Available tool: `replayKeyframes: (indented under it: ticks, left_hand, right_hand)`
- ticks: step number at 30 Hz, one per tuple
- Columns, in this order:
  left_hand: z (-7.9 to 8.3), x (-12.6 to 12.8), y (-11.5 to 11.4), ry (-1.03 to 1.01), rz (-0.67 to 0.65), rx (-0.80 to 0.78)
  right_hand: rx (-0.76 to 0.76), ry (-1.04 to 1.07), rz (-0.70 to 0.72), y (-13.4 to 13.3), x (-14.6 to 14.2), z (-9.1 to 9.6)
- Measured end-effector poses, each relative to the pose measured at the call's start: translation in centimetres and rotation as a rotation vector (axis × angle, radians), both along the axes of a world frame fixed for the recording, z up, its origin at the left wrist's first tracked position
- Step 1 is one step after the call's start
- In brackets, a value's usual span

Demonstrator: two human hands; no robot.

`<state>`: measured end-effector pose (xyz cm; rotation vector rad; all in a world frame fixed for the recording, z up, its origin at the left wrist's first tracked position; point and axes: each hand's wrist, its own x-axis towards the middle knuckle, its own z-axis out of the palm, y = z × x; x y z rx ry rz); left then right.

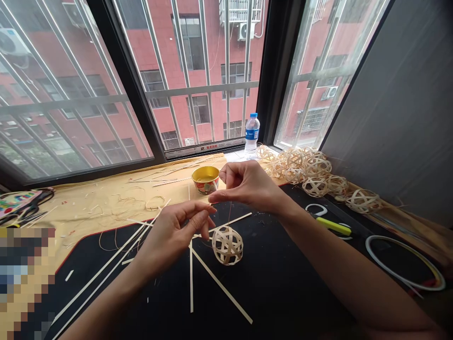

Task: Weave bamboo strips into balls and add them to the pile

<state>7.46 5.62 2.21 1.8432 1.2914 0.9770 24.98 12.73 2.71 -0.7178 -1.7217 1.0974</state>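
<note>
A small open-weave ball of pale flat strips, bamboo-like, sits over the black mat, just right of my left hand's fingertips. A fine brown thread runs from its top up to my right hand, whose fingers are curled in with the thumb stretched left. My left hand is lower, its fingers bent and close to the thumb; what they hold is hidden. Several pale strips lie on the mat under and around my left hand.
Behind my hands stands a gold-rimmed bowl. Several woven balls are heaped at the right by a water bottle. Scissors and a yellow-handled cutter lie right, near a white coil. More scissors lie far left.
</note>
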Motion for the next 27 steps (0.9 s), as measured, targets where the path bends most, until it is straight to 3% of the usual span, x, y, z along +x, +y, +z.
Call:
replayKeyframes:
  ticks: [6, 12, 16, 20, 27]
  left_hand:
    - [-0.5, 0.6, -0.5, 0.006, 0.107, 0.163]
    - [-1.2, 0.8, -0.1, -0.096, 0.143, 0.148]
    - [-0.9, 0.5, 0.2, -0.227, 0.099, 0.045]
    - [-0.6, 0.4, 0.5, -0.423, 0.179, 0.032]
    - [-1.4, 0.3, 1.4, -0.666, 0.189, 0.016]
  right_hand:
    - [0.083, 0.026, -0.061, 0.1, 0.0, 0.3]
    - [0.034, -0.007, -0.058, 1.5, 0.1, -0.7]
    - [-0.081, -0.079, 0.164, 2.4, 1.0, -1.4]
    - [-0.149, -0.116, 0.340, 2.6, 2.3, -2.0]
    - [-0.103, -0.407, 0.619, 2.6, 4.0, -2.3]
